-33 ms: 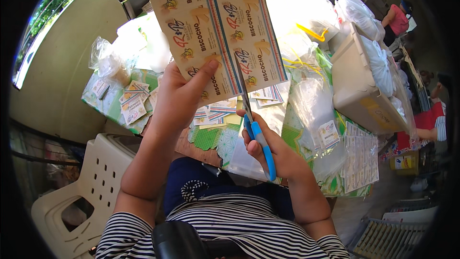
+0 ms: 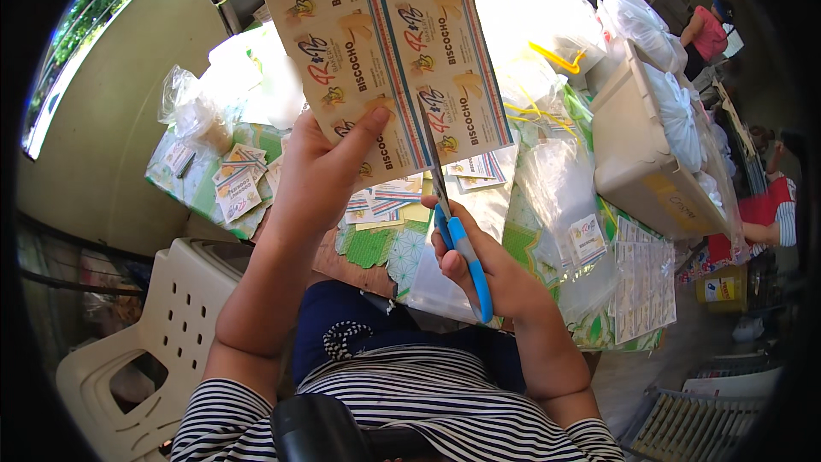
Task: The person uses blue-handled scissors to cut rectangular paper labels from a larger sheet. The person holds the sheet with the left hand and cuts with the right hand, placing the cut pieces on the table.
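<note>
Gripping blue-handled scissors (image 2: pixel 457 235), the right hand (image 2: pixel 496 278) aims their blades up into the label sheet (image 2: pixel 385 43), which the left hand (image 2: pixel 321 175) pinches upright above the cluttered table (image 2: pixel 184 184).

A large cream sheet of printed labels (image 2: pixel 385 43), with red and blue stripes between its columns, is held up over the tabletop (image 2: pixel 376 269). Small cut labels (image 2: pixel 239 184) lie heaped at the left, more (image 2: pixel 389 197) just under the sheet. A white label (image 2: pixel 587 239) sits in a clear bag (image 2: pixel 564 197), beside a pale printed sheet (image 2: pixel 646 291) at right.
</note>
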Available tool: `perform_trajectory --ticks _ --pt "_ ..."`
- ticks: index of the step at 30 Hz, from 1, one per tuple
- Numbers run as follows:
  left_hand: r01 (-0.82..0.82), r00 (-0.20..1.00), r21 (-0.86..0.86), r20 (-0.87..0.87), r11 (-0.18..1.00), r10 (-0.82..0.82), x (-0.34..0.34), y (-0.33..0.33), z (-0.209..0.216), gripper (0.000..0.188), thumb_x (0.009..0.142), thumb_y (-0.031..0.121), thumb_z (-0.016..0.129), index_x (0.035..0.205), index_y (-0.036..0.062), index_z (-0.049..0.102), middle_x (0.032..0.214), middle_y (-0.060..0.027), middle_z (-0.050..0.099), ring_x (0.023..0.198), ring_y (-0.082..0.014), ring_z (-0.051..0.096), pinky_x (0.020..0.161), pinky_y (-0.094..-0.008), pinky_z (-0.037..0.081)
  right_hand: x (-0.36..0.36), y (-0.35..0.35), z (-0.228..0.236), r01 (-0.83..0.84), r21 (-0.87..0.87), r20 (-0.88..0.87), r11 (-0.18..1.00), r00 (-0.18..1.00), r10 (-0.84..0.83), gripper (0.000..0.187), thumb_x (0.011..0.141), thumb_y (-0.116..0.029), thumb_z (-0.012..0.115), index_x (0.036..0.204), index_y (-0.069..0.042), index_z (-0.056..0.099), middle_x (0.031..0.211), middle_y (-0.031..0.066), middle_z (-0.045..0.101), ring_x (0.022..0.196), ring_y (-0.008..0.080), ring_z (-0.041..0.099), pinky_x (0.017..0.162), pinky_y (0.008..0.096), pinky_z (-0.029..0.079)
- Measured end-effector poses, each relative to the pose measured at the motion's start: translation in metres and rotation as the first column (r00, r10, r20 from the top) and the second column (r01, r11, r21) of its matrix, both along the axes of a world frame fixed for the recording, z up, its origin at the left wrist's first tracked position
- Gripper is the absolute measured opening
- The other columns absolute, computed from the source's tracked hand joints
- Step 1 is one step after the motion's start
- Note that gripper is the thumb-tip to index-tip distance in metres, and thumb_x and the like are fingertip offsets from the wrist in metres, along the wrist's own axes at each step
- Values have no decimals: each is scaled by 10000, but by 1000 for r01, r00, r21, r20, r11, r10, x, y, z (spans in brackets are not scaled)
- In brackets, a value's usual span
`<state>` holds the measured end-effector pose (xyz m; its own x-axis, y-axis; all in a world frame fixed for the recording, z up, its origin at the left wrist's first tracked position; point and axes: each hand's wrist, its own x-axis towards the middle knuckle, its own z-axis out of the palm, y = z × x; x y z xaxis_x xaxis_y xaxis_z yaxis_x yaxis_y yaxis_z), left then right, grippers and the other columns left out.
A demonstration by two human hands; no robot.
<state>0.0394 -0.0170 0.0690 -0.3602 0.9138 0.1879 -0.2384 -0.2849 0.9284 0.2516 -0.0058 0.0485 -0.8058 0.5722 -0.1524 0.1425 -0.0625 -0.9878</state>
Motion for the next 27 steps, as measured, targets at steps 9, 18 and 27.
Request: perform_trajectory --ticks 9,18,27 --pt "-14 1000 40 -17 999 14 -1 4 -1 237 926 122 611 1097 -41 617 975 -89 686 835 -113 650 723 -261 532 -3 5 -1 -22 36 -66 999 997 24 803 909 -506 549 1469 -23 236 909 -2 425 826 82 403 757 201 365" --pt "-10 999 25 -37 1000 11 -1 3 0 215 911 57 612 1103 -41 604 1027 -116 675 883 -160 669 766 -285 560 -4 7 -3 -26 35 -62 999 998 28 831 894 -534 550 1467 -19 240 910 0 429 824 86 405 760 208 366" --pt "-49 998 25 -35 998 50 2 3 -1 232 928 129 610 1084 -42 624 955 -86 691 822 -108 654 712 -253 528 -8 5 -6 72 80 -52 994 996 -68 774 874 -494 614 1421 -27 330 822 -22 412 733 42 384 639 159 329"
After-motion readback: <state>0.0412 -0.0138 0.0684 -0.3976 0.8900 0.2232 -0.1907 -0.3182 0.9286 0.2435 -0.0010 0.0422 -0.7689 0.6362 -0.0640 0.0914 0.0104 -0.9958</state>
